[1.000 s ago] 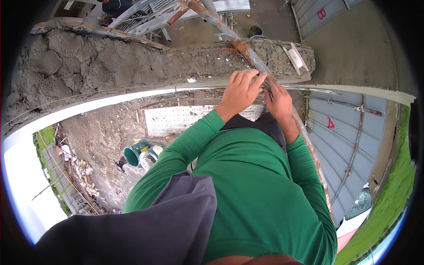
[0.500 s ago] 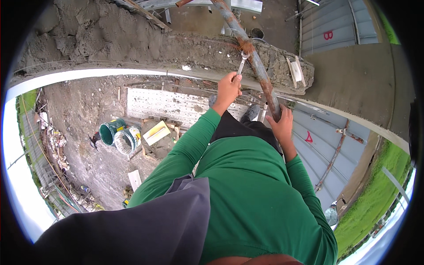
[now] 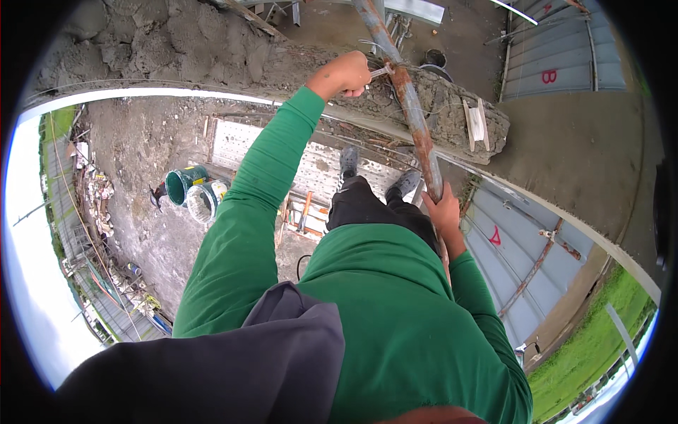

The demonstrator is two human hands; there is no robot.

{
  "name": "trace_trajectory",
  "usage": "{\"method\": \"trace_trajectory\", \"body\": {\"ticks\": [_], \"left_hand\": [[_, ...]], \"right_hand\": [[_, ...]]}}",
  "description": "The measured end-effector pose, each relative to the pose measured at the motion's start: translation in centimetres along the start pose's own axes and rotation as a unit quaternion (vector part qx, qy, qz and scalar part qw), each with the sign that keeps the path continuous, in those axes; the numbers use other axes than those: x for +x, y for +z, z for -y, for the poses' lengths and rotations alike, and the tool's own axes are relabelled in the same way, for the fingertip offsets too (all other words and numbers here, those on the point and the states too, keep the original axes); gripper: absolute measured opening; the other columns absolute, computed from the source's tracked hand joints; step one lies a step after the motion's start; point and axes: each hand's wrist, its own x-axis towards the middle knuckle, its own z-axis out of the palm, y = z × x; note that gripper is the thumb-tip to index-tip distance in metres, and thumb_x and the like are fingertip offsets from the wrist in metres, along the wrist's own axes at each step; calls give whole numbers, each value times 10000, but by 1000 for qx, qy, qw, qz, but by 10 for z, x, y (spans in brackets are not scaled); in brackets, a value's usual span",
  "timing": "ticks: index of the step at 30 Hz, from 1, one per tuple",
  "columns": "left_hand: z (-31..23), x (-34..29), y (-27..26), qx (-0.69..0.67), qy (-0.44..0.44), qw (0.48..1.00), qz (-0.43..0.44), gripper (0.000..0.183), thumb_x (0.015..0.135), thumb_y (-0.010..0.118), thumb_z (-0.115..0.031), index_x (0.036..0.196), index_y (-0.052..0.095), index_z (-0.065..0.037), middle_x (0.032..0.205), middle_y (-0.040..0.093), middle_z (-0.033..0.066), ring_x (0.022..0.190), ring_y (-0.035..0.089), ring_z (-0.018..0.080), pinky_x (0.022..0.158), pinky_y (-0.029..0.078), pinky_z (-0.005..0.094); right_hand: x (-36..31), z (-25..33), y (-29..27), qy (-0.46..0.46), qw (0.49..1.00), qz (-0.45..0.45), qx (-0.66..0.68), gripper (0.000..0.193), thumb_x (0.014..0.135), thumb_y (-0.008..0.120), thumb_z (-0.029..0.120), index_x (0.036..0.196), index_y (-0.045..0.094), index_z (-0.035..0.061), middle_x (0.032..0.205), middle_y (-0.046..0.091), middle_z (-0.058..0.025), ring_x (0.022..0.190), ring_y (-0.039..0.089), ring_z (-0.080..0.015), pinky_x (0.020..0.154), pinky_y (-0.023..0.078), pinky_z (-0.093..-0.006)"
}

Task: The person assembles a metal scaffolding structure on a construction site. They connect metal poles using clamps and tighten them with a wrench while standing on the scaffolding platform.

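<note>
The left hand (image 3: 346, 73) is closed in a fist around a small metal tool (image 3: 380, 71), whose tip is held against the rusty pipe (image 3: 413, 116) at a point near the top of the wall. The tool's kind cannot be made out; only a short pale end shows beyond the fingers. The right hand (image 3: 442, 206) is wrapped around the same pipe further down, with the fingers curled about it.

The pipe is seen slanting up across the rough grey concrete wall (image 3: 212, 49), just above the person's dark shoes (image 3: 374, 173), which are planted on a pale perforated scaffold plank (image 3: 311, 166) below the pipe. Far beneath the pipe, on the bare ground, a green bucket (image 3: 182, 184) and a white bucket (image 3: 203, 201) stand touching. Corrugated metal sheeting (image 3: 508, 261) lies to the right of the pipe's lower end.

It is judged that the tool could slip off the rounded, rusted surface if pressed at an angle, and could be dropped to the ground well below. Balance could also be lost if the grip on the pipe gave way, since the footing is narrow.

The pipe's upper end is cut off by the frame's rim, its lower end is hidden behind the green sleeve, and how it is fixed to the wall cannot be told.
</note>
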Motion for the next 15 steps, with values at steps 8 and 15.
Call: {"method": "trace_trajectory", "body": {"ticks": [8,15], "left_hand": [[-35,-19,145,-53,-42,953,-296,247,974,608,-94,1114,654,105,956,732,348,1000,695,567,924,551,611],[-27,-8,201,-213,6,891,-401,242,1084,591,-181,1198,602,32,842,698,309,846,664,568,743,483,623]], "right_hand": [[-11,0,-4,-2,999,-1,39,749,878,822,487,1413,587,17,1045,754,-330,993,724,-537,871,580,-591],[-11,-2,-3,10,999,4,50,711,895,812,514,1375,619,26,999,758,-315,954,726,-531,841,572,-591]]}}
